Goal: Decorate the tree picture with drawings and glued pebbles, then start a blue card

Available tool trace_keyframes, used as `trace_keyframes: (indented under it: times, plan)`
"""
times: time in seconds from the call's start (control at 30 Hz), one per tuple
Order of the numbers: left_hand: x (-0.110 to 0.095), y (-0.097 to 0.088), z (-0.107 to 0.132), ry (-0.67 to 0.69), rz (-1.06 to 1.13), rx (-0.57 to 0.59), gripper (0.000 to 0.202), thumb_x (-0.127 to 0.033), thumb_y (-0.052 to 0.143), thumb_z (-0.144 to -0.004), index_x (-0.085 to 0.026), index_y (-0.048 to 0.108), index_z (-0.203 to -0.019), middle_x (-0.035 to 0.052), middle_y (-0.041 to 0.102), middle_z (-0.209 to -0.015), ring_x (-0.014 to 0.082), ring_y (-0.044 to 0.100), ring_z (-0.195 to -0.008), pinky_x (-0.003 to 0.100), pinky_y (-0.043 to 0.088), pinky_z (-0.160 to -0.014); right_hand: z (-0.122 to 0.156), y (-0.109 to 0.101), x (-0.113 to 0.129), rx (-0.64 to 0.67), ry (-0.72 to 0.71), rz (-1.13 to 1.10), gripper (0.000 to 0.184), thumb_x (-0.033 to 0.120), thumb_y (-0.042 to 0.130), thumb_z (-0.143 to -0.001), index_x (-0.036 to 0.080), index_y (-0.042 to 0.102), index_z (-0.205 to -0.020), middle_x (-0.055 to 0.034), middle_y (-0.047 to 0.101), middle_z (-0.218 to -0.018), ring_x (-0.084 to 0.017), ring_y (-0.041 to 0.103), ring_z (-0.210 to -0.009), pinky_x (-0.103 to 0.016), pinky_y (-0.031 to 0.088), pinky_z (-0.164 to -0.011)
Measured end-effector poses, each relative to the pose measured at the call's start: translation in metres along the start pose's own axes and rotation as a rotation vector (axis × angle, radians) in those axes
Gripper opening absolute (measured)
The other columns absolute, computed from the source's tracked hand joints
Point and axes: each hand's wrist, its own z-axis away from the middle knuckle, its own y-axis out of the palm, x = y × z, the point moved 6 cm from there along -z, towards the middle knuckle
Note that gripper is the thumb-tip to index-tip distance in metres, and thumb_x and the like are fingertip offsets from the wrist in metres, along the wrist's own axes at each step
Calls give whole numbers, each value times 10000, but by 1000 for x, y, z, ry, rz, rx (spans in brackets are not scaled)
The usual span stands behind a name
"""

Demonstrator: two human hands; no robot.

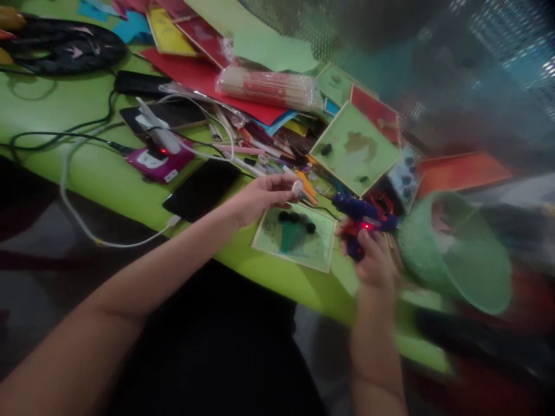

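Between the fingertips of my left hand is a small round white piece, whose exact kind is too small to tell. My right hand grips a dark blue glue gun with a red light glowing on it; its nozzle points left toward the white piece, apart from it. Below and between both hands lies a square light green card with a darker green shape and several black pompoms along its top. Another green card with a brown patch and two black spots rests behind the glue gun.
A green basket stands at the right. Behind the hands are pens, coloured sheets and a plastic-wrapped bundle of sticks. On the left are a purple power adapter with cables, a black phone and a black pouch.
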Motion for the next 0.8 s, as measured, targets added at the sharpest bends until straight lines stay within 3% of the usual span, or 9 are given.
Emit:
trace_keyframes:
  times: [0.13,0.33,0.57,0.8]
  plan:
    - [1,5,3,-13,-44,17,394,-261,862,-745,-176,732,-1108,44,764,-1000,145,709,-854,272,544,-760,7,-3,-9,7,-1,26,308,506,756,-833,209,759,-914,-57,737,-907,-121,567,-584,-251,436,-489]
    - [5,8,5,-56,-98,43,421,-247,873,-720,-175,722,-1106,49,766,-1015,152,707,-848,291,557,-790,9,-1,-9,8,-9,43,318,512,744,-851,199,748,-908,-52,736,-879,-114,556,-555,-258,453,-494]
    - [10,8,6,-74,-145,74,403,-277,858,-757,-172,725,-1123,43,765,-937,133,699,-793,248,528,-726,11,4,-13,43,3,112,314,507,742,-871,196,741,-908,-31,732,-818,-96,540,-527,-253,470,-533]
    - [7,14,7,-72,-147,81,365,-225,855,-747,-176,720,-1083,29,756,-943,125,698,-789,254,551,-750,12,11,-12,38,45,153,372,590,789,-795,224,748,-844,-42,739,-800,-108,530,-500,-260,454,-474]
